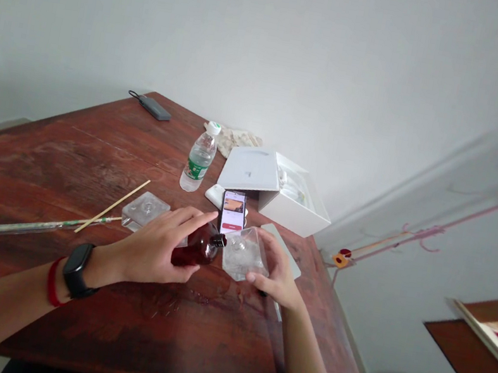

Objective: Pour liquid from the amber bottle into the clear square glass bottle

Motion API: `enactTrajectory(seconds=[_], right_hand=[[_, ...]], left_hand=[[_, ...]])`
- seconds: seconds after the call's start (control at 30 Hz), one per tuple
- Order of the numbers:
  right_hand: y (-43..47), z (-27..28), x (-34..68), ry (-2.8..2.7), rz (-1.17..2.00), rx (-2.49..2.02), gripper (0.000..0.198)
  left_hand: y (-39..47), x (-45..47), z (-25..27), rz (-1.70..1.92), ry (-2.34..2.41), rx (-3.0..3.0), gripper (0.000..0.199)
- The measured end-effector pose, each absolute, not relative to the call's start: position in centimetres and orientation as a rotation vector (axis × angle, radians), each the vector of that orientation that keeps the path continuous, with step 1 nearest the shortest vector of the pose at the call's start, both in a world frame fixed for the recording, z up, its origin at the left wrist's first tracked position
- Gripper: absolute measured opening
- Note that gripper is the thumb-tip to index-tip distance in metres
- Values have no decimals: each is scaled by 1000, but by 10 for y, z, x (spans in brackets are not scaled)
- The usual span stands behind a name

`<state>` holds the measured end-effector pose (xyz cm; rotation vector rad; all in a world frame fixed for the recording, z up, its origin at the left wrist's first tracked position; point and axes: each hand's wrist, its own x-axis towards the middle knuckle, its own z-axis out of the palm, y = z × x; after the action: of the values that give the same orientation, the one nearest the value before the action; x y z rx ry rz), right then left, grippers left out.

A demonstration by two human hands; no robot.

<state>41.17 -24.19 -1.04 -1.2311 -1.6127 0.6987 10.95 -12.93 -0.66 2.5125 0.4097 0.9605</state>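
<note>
My left hand (156,246) is wrapped round a dark brown bottle (204,245) that lies tilted, its uncapped threaded neck pointing right. The neck is right beside a clear, square-sided container (242,256); whether they touch I cannot tell. My right hand (280,275) grips that container from its right side, thumb at the front. A similar clear block-like piece (145,209) stands on the table behind my left hand, partly hidden by it. A few wet drops show on the wood in front of the bottle.
On the wooden table (89,165) are a clear water bottle (197,161), a lit phone (234,211), a white box (295,211) with its lid (249,170), thin wooden sticks (115,204), a long wrapped strip (14,229) and a grey device (154,108). A wall stands behind.
</note>
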Motion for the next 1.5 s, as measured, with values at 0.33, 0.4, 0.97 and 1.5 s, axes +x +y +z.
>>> enactTrajectory(seconds=[0.33,0.4,0.97,1.5], right_hand=[[-247,0,407,-1624,755,-1275,79],[-248,2,405,-1619,785,-1293,83],[-252,11,411,-1701,572,-1257,72],[-252,7,412,-1637,599,-1303,75]], left_hand=[[-130,110,-11,903,399,2588,96],[-130,110,-11,906,404,2585,97],[-128,108,-14,948,357,2513,100],[-130,110,-9,987,353,2487,84]])
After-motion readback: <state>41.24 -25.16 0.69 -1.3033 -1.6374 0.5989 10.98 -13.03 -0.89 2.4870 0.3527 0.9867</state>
